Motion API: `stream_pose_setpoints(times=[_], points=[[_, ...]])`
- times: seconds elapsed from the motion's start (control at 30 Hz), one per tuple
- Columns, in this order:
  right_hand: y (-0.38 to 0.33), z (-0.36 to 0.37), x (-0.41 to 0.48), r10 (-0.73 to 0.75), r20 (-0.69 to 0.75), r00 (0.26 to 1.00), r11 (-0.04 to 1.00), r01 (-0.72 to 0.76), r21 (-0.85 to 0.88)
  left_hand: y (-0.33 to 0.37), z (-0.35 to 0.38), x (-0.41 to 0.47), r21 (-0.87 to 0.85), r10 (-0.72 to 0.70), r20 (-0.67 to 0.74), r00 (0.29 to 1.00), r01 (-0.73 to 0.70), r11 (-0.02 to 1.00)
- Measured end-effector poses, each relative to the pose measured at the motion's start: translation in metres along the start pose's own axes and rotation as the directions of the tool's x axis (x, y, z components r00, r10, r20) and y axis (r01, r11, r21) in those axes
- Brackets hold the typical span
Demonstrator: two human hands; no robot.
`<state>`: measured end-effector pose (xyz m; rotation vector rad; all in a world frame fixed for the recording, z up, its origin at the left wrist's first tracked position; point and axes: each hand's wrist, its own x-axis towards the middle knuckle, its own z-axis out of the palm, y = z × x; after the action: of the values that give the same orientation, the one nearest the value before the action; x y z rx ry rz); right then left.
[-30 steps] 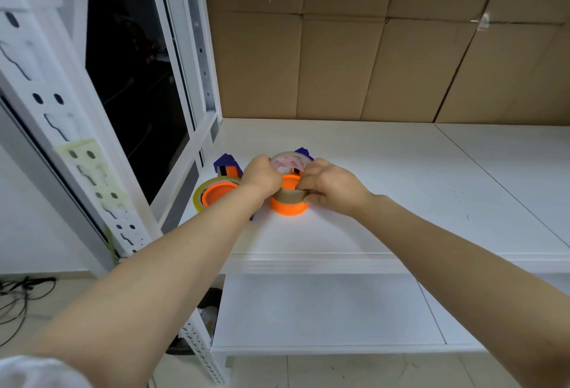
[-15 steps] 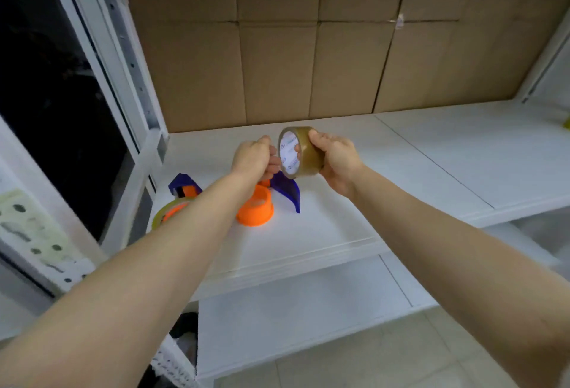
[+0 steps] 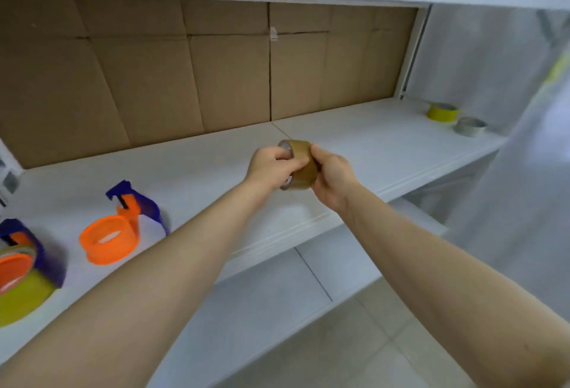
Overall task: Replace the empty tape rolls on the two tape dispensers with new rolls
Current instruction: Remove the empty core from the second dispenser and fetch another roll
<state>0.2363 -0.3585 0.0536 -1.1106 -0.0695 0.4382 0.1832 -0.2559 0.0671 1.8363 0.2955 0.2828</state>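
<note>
Spanning the view is the white metal shelf (image 3: 385, 147) with its brown cardboard backing (image 3: 191, 79); take the shelf as your landmark. Above its middle, clear of the surface, you hold the brown roll of packing tape (image 3: 303, 165) on edge: your left hand (image 3: 271, 165) has its fingers curled over the roll's open side, your right hand (image 3: 331, 178) clasps the outer band. The core is mostly hidden by your fingers. At the shelf's left end lie two purple-and-orange tape dispensers: one (image 3: 123, 227) with a bare orange hub, the other (image 3: 21, 267), cut off by the frame, carrying a yellowish roll. At the far right end sit a yellow tape roll (image 3: 441, 111) and a grey one (image 3: 470, 126), blurred.
</note>
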Motion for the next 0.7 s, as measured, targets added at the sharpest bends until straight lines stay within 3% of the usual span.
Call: stream_pose_setpoints(times=[0.17, 0.37, 0.57, 0.7], points=[[-0.062, -0.124, 0.006, -0.02, -0.069, 0.997, 0.998, 0.025, 0.062, 0.038, 0.126, 0.025, 0.046, 0.078, 0.109, 0.991, -0.083, 0.995], [-0.107, -0.246, 0.02, -0.103, -0.239, 0.965, 0.991, 0.079, -0.108, 0.065, 0.252, 0.058, 0.137, 0.147, 0.195, 0.97, -0.176, 0.975], [-0.144, -0.339, 0.039, -0.141, -0.333, 0.932, 0.99, 0.141, -0.025, 0.09, 0.353, 0.102, 0.259, 0.197, 0.325, 0.925, -0.287, 0.922], [-0.173, -0.395, 0.067, -0.16, -0.4, 0.902, 0.984, 0.179, 0.01, 0.107, 0.411, 0.153, 0.296, 0.185, 0.305, 0.934, -0.278, 0.914]])
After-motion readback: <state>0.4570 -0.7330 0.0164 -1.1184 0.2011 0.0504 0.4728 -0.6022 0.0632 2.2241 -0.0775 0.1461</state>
